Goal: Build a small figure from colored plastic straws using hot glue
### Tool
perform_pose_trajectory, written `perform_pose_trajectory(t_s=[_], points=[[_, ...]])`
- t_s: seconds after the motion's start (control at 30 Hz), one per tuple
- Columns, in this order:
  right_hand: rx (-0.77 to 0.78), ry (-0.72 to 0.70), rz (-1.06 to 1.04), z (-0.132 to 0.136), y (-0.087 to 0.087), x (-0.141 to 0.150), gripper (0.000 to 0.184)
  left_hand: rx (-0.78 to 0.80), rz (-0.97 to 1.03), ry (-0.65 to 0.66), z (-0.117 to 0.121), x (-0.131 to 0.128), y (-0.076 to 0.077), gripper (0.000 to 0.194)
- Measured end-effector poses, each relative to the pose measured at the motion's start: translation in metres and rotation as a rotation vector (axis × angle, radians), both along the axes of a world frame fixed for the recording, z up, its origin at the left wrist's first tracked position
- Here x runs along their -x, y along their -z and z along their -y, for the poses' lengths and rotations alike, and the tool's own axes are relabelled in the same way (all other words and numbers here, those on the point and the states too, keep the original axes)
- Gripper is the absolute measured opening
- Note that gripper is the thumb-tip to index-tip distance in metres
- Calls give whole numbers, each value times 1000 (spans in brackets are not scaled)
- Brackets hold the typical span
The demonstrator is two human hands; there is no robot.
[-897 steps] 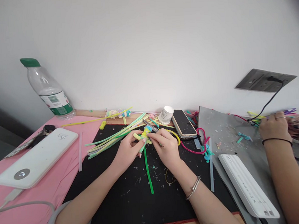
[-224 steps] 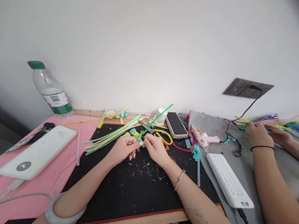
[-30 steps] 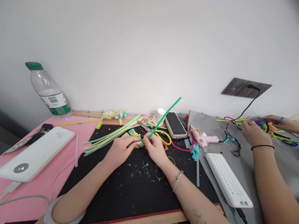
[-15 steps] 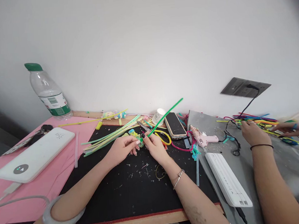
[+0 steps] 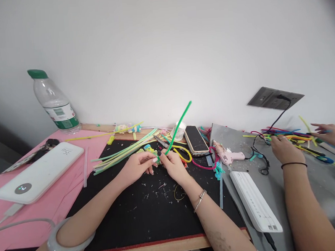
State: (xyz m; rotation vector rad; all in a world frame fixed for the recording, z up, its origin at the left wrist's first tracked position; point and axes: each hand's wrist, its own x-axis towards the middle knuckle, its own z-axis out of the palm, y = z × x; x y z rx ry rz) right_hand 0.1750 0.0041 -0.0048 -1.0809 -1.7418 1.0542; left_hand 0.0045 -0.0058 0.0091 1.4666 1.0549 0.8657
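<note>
My left hand [image 5: 140, 166] and my right hand [image 5: 173, 166] meet above the black mat, fingertips nearly touching. Both pinch a green pipe cleaner [image 5: 179, 125] near its lower end, and its long free part slants up to the right past the right thumb. Right behind my left fingers shows a small yellow and blue pipe-cleaner piece [image 5: 147, 147], partly hidden; whether a finger touches it I cannot tell. Scissors [image 5: 161, 142] lie just beyond my hands. A bundle of pale green and yellow pipe cleaners [image 5: 118, 159] spreads out to the left.
At the back stand a paper cup [image 5: 177, 132] and a phone [image 5: 196, 139]. A pink glue gun [image 5: 229, 154] and a white power bank [image 5: 256, 201] lie right, beside another person's hands [image 5: 286, 149]. Left are a larger power bank [image 5: 41, 170] and a bottle [image 5: 55, 102].
The green pipe cleaner's free end has swung up and left over the last half second, now standing steeper. My hands have barely moved. The other person's far hand has lifted.
</note>
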Motion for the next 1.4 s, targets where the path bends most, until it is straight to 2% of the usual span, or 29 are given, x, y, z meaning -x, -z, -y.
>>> perform_pose_trajectory(t_s=[0.27, 0.4, 0.57, 0.7, 0.87, 1.07, 1.4], points=[[-30, 53, -68, -1, 1, -1, 41, 21, 80, -60, 2, -2, -7, 28], [-52, 50, -58, 0, 0, -1, 38, 44, 129, -107, 1, -2, -2, 31], [-97, 12, 17, 1, -2, 2, 38, 69, 185, -231, -1, -1, 3, 35], [-88, 27, 6, 2, -2, 2, 35, 91, 179, -207, -2, -1, 5, 37], [-69, 46, 6, 1, -3, 0, 36, 23, 86, -131, -3, -2, 5, 35], [-77, 19, 40, 0, -2, 0, 38, -56, 40, -185, -3, 1, 4, 31], [26, -79, -71, 6, -7, 8, 38, -68, 246, -328, -1, -1, 8, 31]])
